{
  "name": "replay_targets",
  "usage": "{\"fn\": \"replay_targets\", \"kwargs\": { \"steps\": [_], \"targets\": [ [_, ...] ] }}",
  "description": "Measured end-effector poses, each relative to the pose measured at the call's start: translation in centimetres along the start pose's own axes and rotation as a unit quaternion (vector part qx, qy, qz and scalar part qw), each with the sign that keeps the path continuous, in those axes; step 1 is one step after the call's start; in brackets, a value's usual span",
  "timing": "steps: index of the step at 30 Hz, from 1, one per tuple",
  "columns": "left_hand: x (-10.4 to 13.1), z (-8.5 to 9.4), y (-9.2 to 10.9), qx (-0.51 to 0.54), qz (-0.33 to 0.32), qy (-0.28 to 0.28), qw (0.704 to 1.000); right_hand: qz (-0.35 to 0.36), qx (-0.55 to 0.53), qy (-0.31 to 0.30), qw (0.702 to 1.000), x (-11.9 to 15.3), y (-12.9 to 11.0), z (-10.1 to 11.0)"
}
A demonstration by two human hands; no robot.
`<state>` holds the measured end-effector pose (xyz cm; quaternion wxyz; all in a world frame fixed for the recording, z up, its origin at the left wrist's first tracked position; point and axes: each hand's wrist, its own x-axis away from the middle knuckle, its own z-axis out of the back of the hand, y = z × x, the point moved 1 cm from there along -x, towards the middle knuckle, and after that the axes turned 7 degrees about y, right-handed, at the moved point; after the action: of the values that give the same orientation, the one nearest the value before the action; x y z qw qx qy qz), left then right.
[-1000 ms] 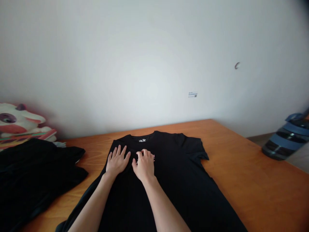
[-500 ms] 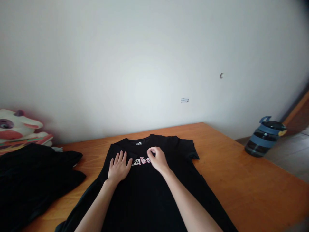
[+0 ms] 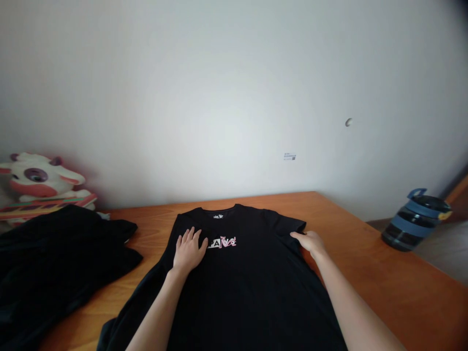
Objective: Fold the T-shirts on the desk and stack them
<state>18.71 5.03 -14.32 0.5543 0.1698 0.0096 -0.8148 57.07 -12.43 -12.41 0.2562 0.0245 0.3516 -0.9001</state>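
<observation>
Pressing an open, flat left hand [image 3: 189,251] onto a black short-sleeved fabric T-shirt [image 3: 234,287] spread over an orange-brown wooden table [image 3: 369,273], likely steadying it; pinching its sleeve [image 3: 288,225] by the hem in a nearly closed right hand [image 3: 310,242], apparently to control that edge.

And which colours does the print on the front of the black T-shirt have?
The print is white, black and pink; the head view shows it best.

Left hand [image 3: 187,253] on black T-shirt [image 3: 237,287]
</observation>
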Motion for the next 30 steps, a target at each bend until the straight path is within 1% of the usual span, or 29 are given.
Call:
{"fn": "replay_targets", "kwargs": {
  "steps": [3,6,7,9,11,12,13,14,17,19,21,22,24,27,30],
  "targets": [
    [0.1,0.4,0.1,0.012,0.006,-0.003,1.0,0.058,-0.02,0.008,0.998,0.8,-2.3,-1.2],
    [0.1,0.6,0.3,0.018,0.01,-0.002,1.0,0.152,-0.053,-0.001,0.987,3.6,-4.7,-2.2],
    [0.1,0.6,0.3,0.02,0.01,-0.003,1.0,0.198,-0.067,-0.015,0.978,4.8,-5.2,-2.6],
    [0.1,0.5,0.2,0.026,0.009,-0.003,1.0,0.314,-0.085,-0.04,0.945,7.3,-5.7,-3.0],
    [0.0,0.3,0.0,0.033,0.006,0.009,0.999,0.411,-0.084,-0.029,0.907,9.2,-5.4,-3.0],
    [0.0,0.2,-0.1,0.039,0.002,0.022,0.999,0.438,-0.074,-0.013,0.896,9.8,-5.0,-2.9],
    [0.0,0.2,-0.2,0.047,-0.006,0.04,0.998,0.45,-0.06,0.001,0.891,10.1,-4.6,-2.7],
    [0.0,0.2,-0.2,0.059,-0.018,0.06,0.996,0.448,-0.044,0.009,0.893,10.1,-4.2,-2.5],
    [0.2,0.7,0.7,0.117,-0.074,0.112,0.984,0.439,-0.009,-0.008,0.899,9.8,-3.4,-2.1],
    [0.4,1.2,2.3,0.169,-0.104,0.11,0.974,0.437,-0.008,-0.023,0.899,9.5,-3.3,-2.0],
    [0.1,1.4,4.8,0.211,-0.108,0.068,0.969,0.434,-0.018,-0.025,0.901,9.4,-3.4,-2.1],
    [-0.2,1.4,6.3,0.222,-0.096,0.04,0.969,0.432,-0.024,-0.023,0.901,9.4,-3.5,-2.2],
    [-1.2,0.9,9.3,0.221,-0.052,-0.003,0.974,0.428,-0.039,-0.017,0.903,9.5,-3.5,-2.4],
    [-2.9,-0.5,13.0,0.204,0.016,-0.018,0.979,0.426,-0.056,-0.012,0.903,9.5,-3.5,-2.5],
    [-3.7,-1.7,15.1,0.207,0.045,-0.015,0.977,0.424,-0.07,-0.008,0.903,9.6,-3.4,-2.7]
  ]
}}
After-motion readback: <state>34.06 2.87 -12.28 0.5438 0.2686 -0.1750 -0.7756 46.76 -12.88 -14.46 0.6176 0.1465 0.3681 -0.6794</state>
